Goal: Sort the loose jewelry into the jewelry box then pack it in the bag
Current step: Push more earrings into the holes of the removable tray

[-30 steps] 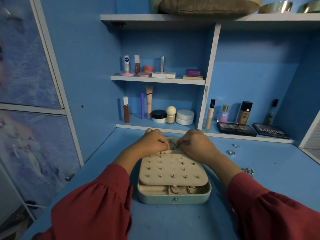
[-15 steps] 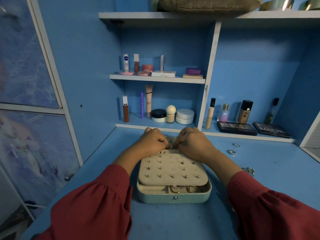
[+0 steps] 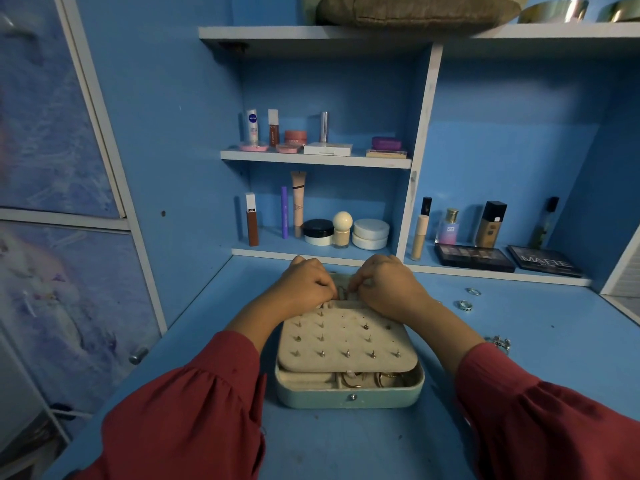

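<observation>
A pale green jewelry box [image 3: 349,398] lies open on the blue desk. A beige stud panel [image 3: 346,337] with several earring posts covers most of it. Gold hoops [image 3: 367,379] sit in the front compartment. My left hand [image 3: 304,284] and my right hand [image 3: 391,285] meet at the box's far edge with curled fingers. Together they pinch a thin metal hoop [image 3: 342,292], which is mostly hidden by the fingers. Two loose rings [image 3: 465,304] [image 3: 473,291] and a small silver cluster [image 3: 500,342] lie on the desk to the right.
Cosmetics fill the shelves behind the box, and dark palettes [image 3: 474,256] lie on the ledge at right. A brown fabric bag [image 3: 415,8] and metal bowls [image 3: 554,10] sit on the top shelf. A cabinet door with a knob [image 3: 138,355] stands on the left.
My two hands have drawn closer together over the far edge of the box, closing the gap where the hoop showed. The box and the loose rings have not moved.
</observation>
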The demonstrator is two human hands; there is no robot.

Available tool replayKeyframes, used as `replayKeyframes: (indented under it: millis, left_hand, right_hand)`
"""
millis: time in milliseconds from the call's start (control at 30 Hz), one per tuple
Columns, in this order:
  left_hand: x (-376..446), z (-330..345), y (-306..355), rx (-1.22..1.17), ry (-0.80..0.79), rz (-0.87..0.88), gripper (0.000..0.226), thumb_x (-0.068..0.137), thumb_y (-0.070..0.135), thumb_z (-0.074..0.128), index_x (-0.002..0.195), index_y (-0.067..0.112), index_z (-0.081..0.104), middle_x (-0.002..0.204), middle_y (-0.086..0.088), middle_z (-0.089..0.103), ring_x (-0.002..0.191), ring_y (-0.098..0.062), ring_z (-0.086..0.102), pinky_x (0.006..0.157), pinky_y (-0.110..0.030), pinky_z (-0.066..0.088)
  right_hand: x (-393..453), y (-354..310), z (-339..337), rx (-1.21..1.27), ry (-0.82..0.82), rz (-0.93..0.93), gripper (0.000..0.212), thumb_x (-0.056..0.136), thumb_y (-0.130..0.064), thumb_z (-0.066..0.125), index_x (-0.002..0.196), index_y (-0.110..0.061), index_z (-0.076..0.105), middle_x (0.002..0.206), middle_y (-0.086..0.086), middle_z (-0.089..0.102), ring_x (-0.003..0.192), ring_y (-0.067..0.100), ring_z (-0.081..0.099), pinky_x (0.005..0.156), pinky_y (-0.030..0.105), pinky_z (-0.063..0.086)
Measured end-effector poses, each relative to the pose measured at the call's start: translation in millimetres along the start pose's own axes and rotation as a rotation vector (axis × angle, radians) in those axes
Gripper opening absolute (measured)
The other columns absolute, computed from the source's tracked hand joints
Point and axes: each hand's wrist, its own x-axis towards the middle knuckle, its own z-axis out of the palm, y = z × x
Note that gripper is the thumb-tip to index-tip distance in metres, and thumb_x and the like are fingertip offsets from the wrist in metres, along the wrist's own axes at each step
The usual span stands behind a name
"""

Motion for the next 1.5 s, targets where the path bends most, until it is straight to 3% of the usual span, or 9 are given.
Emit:
replayKeyframes:
  millis: [167, 333, 600, 767, 900, 967, 1067, 1300, 1500]
  left_hand:
    - [0.7, 0.9, -2.8, 0.004, 0.002, -0.010, 0.017, 0.088, 0.016, 0.056, 0.084, 0.019, 0.072, 0.101, 0.002, 0.056, 0.109, -0.017, 0.036, 0.097, -0.034, 0.034]
    - [0.7, 1.0, -2.2, 0.014, -0.003, -0.020, 0.016, 0.088, 0.015, 0.055, 0.083, 0.017, 0.070, 0.101, 0.001, 0.055, 0.108, -0.016, 0.036, 0.097, -0.035, 0.035]
    - [0.5, -0.7, -0.8, 0.045, -0.014, -0.021, 0.016, 0.088, 0.013, 0.055, 0.090, 0.013, 0.071, 0.104, -0.002, 0.054, 0.107, -0.017, 0.035, 0.096, -0.035, 0.035]
    - [1.0, -0.1, -2.6, 0.048, -0.003, -0.038, 0.015, 0.086, 0.013, 0.056, 0.083, 0.010, 0.070, 0.103, -0.001, 0.055, 0.105, -0.017, 0.036, 0.095, -0.037, 0.037]
    - [0.0, -0.3, -2.5, 0.019, 0.029, -0.035, 0.018, 0.087, 0.013, 0.055, 0.080, 0.009, 0.071, 0.099, 0.002, 0.056, 0.106, -0.017, 0.038, 0.094, -0.035, 0.038]
    - [0.0, 0.0, -2.3, 0.003, 0.045, -0.035, 0.018, 0.087, 0.015, 0.056, 0.080, 0.011, 0.072, 0.096, 0.005, 0.056, 0.106, -0.015, 0.038, 0.092, -0.033, 0.038]
    - [0.1, 0.5, -2.3, -0.029, 0.066, -0.035, 0.017, 0.087, 0.015, 0.057, 0.082, 0.013, 0.073, 0.094, 0.006, 0.055, 0.106, -0.015, 0.038, 0.089, -0.030, 0.035]
    - [0.9, 0.4, -3.2, -0.016, 0.069, -0.044, 0.016, 0.086, 0.013, 0.056, 0.084, 0.016, 0.072, 0.097, 0.005, 0.053, 0.106, -0.014, 0.036, 0.092, -0.031, 0.034]
    - [1.2, 0.0, -2.7, 0.015, -0.008, -0.036, 0.014, 0.086, 0.015, 0.056, 0.081, 0.018, 0.069, 0.101, -0.001, 0.056, 0.108, -0.019, 0.038, 0.096, -0.037, 0.036]
  right_hand:
    - [2.3, -1.4, -0.1, -0.144, -0.026, 0.070, 0.018, 0.087, -0.037, 0.059, 0.094, -0.029, 0.073, 0.116, -0.002, 0.057, 0.109, 0.020, 0.044, 0.090, 0.032, 0.040]
    - [8.4, -9.7, 2.5, -0.170, -0.011, 0.131, 0.028, 0.080, -0.051, 0.065, 0.088, -0.025, 0.074, 0.107, 0.001, 0.057, 0.111, 0.023, 0.045, 0.091, 0.033, 0.038]
    - [16.8, -16.1, 6.6, -0.084, -0.124, 0.194, 0.040, 0.082, -0.043, 0.065, 0.098, -0.006, 0.069, 0.107, 0.010, 0.055, 0.112, 0.026, 0.041, 0.093, 0.038, 0.044]
    - [21.3, -15.4, 4.8, 0.263, -0.196, 0.295, 0.031, 0.083, -0.032, 0.065, 0.084, -0.002, 0.072, 0.077, 0.012, 0.059, 0.082, 0.019, 0.051, 0.067, 0.030, 0.044]
    - [21.4, -4.3, 1.6, 0.208, -0.098, 0.221, 0.025, 0.092, -0.018, 0.052, 0.097, -0.026, 0.075, 0.110, 0.004, 0.066, 0.111, 0.024, 0.051, 0.093, 0.036, 0.047]
    - [19.2, 0.5, 0.3, 0.028, -0.001, 0.149, 0.030, 0.091, -0.015, 0.051, 0.104, -0.032, 0.072, 0.120, 0.000, 0.058, 0.116, 0.025, 0.043, 0.095, 0.034, 0.042]
    - [15.3, 1.0, 1.6, -0.137, -0.031, 0.025, 0.030, 0.093, -0.026, 0.049, 0.110, -0.040, 0.069, 0.127, -0.006, 0.051, 0.117, 0.022, 0.039, 0.097, 0.032, 0.032]
    - [12.9, 0.6, 0.2, -0.157, -0.037, -0.146, 0.027, 0.091, -0.030, 0.050, 0.096, -0.030, 0.077, 0.131, -0.014, 0.049, 0.117, 0.015, 0.036, 0.092, 0.030, 0.026]
    - [10.5, -3.2, 0.8, -0.083, -0.147, -0.139, 0.029, 0.092, -0.034, 0.048, 0.096, -0.022, 0.074, 0.128, -0.008, 0.049, 0.116, 0.016, 0.034, 0.096, 0.031, 0.025]
